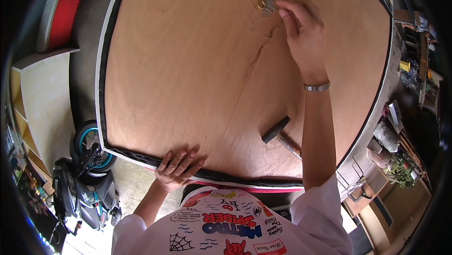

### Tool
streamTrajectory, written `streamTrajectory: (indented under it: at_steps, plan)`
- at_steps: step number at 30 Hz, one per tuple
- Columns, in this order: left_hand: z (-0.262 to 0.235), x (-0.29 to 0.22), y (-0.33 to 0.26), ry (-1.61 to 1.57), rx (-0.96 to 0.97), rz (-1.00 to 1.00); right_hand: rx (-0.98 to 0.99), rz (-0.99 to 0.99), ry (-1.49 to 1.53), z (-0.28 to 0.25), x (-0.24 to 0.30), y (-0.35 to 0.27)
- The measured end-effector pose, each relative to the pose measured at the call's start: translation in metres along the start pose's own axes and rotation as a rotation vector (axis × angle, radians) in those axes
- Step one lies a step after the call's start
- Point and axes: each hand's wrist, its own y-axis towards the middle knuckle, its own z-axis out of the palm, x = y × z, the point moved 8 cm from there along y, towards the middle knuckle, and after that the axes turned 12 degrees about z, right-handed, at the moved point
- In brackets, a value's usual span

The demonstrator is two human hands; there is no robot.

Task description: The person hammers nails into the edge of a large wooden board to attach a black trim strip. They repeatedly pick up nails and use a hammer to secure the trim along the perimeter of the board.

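My right hand [303,33] reaches to the far part of a large plywood panel [188,57], thumb and fingers pinched together at the edge of a small pile of thin nails [269,6]. Whatever lies between the fingertips is too small to make out. A gold-coloured ring-shaped piece [261,4] lies at the pile's left side. Near the panel's front edge, my left hand [178,169] rests flat with its fingers spread. A hammer [276,130] lies on the panel beside my right forearm, its dark head to the left and part of its handle hidden by the arm.
Black and white trim [101,66] borders the panel. A crack [256,57] runs through its surface. A motorcycle [89,189] stands at the left below a pale board [47,99] and a red-and-white box [59,19]. Potted greenery [402,170] and clutter line the right side.
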Motion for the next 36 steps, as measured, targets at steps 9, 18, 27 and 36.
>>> streamTrajectory:
  at_steps: [9, 18, 27, 36]
  plan:
    - [-0.001, 0.001, 0.0, -0.01, -0.006, -0.017, 0.164, -0.061, -0.139, 0.025, 0.032, 0.011]
    - [-0.003, 0.001, 0.003, -0.006, -0.045, -0.033, 0.124, -0.037, -0.113, 0.035, 0.028, 0.01]
    - [-0.021, 0.011, 0.014, -0.396, -0.018, -0.099, 0.132, 0.167, 0.152, 0.013, 0.03, -0.015]
    - [-0.071, 0.031, 0.083, -1.229, -0.467, -0.604, 0.663, -0.079, 0.273, -0.05, 0.155, -0.174]
